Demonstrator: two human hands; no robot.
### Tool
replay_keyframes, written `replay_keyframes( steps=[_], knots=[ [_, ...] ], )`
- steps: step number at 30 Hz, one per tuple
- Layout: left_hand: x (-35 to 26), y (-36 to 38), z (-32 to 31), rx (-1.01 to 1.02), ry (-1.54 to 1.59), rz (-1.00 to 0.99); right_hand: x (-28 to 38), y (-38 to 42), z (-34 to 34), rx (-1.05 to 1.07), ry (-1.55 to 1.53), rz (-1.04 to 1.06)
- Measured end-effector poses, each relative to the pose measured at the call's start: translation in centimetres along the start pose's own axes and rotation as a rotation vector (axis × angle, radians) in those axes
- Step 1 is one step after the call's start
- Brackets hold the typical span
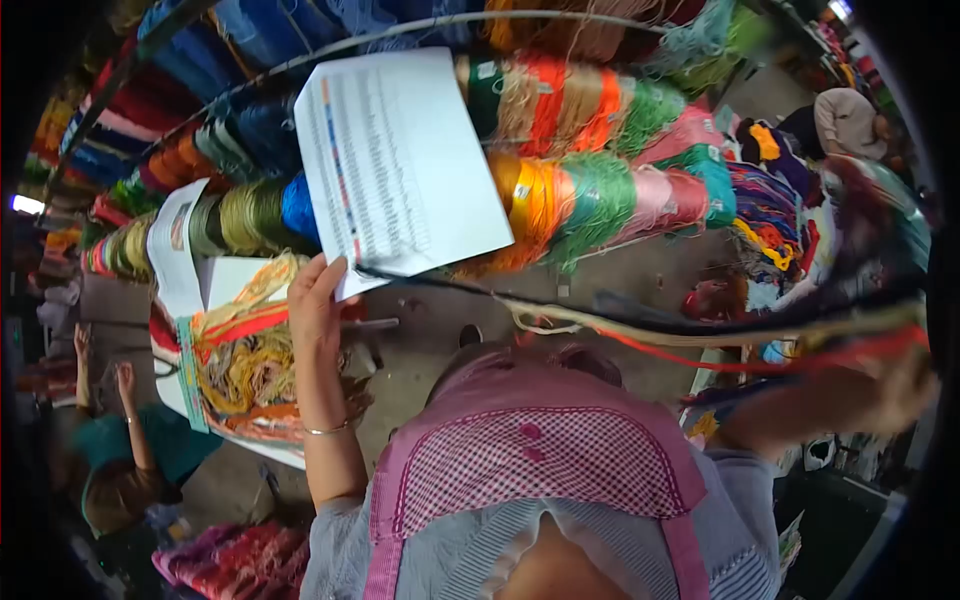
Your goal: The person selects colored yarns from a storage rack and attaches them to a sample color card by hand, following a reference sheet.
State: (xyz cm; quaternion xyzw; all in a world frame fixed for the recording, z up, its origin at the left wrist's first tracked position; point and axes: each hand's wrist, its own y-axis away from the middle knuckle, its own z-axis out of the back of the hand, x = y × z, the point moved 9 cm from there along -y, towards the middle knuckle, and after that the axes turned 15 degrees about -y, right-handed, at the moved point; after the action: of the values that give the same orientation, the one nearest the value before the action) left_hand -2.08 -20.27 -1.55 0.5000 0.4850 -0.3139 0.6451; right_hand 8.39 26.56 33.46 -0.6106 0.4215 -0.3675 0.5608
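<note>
My left hand (318,290) pinches the lower left corner of a white printed sheet (458,165), with fingers closed on it. Printed rows and a strip of small coloured marks run down the sheet's left part. From just beside those fingertips, a bundle of yarn strands (620,318) in black, cream and red stretches across in front of my body. At the far right, my right hand (900,385) is smeared by motion, and the strands run taut into it. A dark blurred mass of yarn (865,215) hangs above that hand.
Racks of coloured yarn spools (560,195) stand close ahead. On the left, a white table (255,450) carries mixed skeins and another paper (178,250). One person in green (150,450) is at lower left, another person (850,115) at upper right. Pink-red yarn (235,560) lies at bottom left.
</note>
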Motion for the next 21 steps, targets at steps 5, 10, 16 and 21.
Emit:
replay_keyframes(
  steps=[5,10,16,21],
  knots=[
    [0.7,-1.2,1.0,-0.014,0.033,0.002,7.4,9.2,-10.7,0.569,-0.777,-0.235],
    [2.3,-0.3,5.3,-0.068,0.033,0.037,11.8,14.0,-16.0,0.497,-0.926,-0.352],
    [3.9,-3.8,6.2,-0.046,-0.124,-0.018,8.5,32.0,-23.8,1.245,-0.678,-0.798],
    [3.0,-3.3,8.5,-0.222,-0.280,-0.075,3.7,29.9,-23.5,1.018,-0.764,-0.795]
  ],
)
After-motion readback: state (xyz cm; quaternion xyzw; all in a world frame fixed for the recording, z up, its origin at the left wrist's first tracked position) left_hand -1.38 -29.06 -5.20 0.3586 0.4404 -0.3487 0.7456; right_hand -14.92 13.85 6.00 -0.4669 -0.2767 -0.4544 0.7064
